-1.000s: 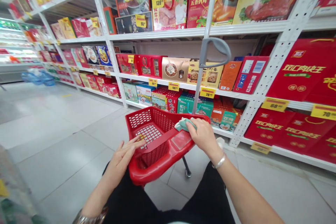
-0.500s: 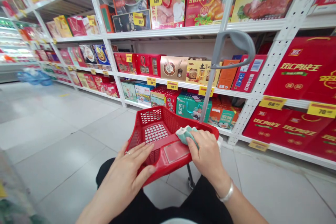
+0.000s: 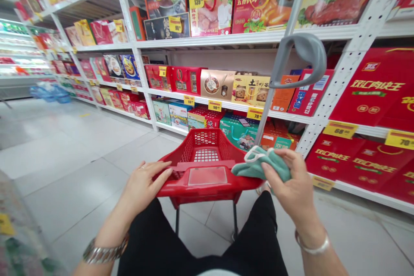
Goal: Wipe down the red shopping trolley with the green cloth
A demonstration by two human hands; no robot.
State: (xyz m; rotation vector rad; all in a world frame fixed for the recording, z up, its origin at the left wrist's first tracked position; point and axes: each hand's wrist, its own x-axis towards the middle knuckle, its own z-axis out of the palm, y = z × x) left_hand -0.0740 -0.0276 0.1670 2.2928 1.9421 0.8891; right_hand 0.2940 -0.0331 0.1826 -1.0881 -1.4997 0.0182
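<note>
A red plastic shopping cart (image 3: pixel 207 189) with a pierced basket stands between my knees. My left hand (image 3: pixel 145 183) lies on its left rim, fingers stretched out over the edge and thumb apart. At the right corner of the rim, my right hand (image 3: pixel 291 181) grips a folded green cloth (image 3: pixel 258 164) with white edging. The cloth's left part touches the rim. A flat pale-red panel (image 3: pixel 207 176) is set into the near edge of the cart, between my hands.
A grey pole with a looped handle (image 3: pixel 299 60) rises beyond the cart's right side. White shelves (image 3: pixel 207 42) with boxed foods and yellow price tags run along the aisle. Blue wrapped bundles (image 3: pixel 50 92) stand on the tiled floor (image 3: pixel 77 151) at far left.
The cart has turned to face more squarely away from me. My right hand and the cloth have moved right to the rim's corner. My left hand has shifted left on the rim.
</note>
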